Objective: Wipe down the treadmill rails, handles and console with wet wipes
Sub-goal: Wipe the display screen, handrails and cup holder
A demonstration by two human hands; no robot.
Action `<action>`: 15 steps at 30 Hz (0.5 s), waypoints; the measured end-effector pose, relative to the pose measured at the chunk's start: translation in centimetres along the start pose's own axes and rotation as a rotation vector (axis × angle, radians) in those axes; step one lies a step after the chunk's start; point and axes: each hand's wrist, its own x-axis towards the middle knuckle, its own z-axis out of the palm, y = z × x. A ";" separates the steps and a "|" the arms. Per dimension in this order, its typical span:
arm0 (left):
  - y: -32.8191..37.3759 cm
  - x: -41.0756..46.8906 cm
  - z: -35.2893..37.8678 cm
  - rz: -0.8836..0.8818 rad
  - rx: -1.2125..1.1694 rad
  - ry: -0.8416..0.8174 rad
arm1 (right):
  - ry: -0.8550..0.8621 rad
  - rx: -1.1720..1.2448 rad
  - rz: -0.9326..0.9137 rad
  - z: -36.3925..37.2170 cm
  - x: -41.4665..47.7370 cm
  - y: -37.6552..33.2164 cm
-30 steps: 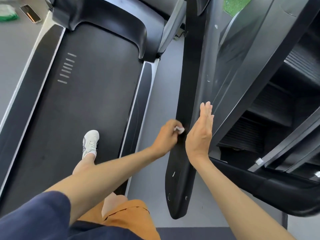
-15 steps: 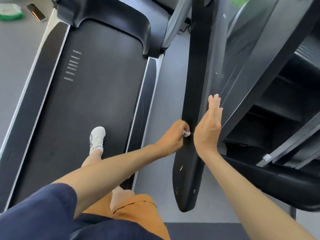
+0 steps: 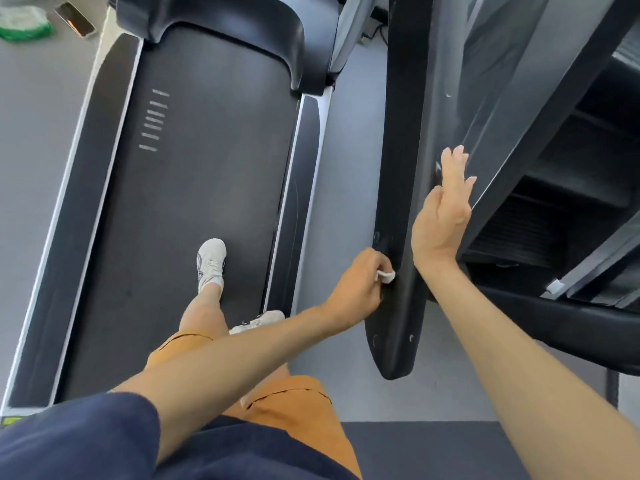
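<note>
No words, brands or numbers are legible here. The only marking is a column of short white bars (image 3: 154, 121) on the treadmill belt (image 3: 214, 188).

The treadmill belt (image 3: 207, 150) is charcoal black, marked with one column of short pale grey dashes. The side rails (image 3: 79, 202) are black, each edged with a silver-white strip. The motor cover (image 3: 214, 19) is glossy black. The handrail (image 3: 398, 168) is matte black, with a few tiny pale flecks near its end. The wet wipe (image 3: 386, 276) is white. The shoe (image 3: 210, 263) is white with dark curved lines along its side. The shorts (image 3: 294, 403) are burnt orange and the sleeve (image 3: 76, 441) is navy. The floor (image 3: 27, 133) is plain mid grey, with a darker slate-blue mat (image 3: 415, 448) at the bottom edge. A blurred packet (image 3: 24, 24) on the floor is green and white
</note>
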 end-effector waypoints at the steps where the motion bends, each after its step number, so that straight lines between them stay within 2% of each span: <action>1: 0.0 1.1 -0.3 -0.037 0.000 0.020 | 0.016 0.017 0.021 -0.3 -0.6 -0.4; 5: 2.2 9.1 -1.7 -0.216 -0.097 0.183 | -0.044 -0.013 -0.018 -2.0 -4.9 -0.3; 7: 3.6 10.5 -1.7 -0.210 -0.109 0.253 | -0.057 -0.050 -0.017 -2.7 -7.2 0.3; 9: 4.3 8.4 -1.2 -0.141 -0.091 0.279 | -0.052 -0.086 -0.009 -2.9 -9.1 1.0; 13: 1.1 -1.1 0.9 -0.058 -0.028 0.125 | -0.076 -0.162 -0.040 -2.6 -11.2 1.9; 15: -0.4 -2.7 0.9 -0.055 -0.020 0.045 | -0.070 -0.173 -0.044 -2.5 -11.3 2.2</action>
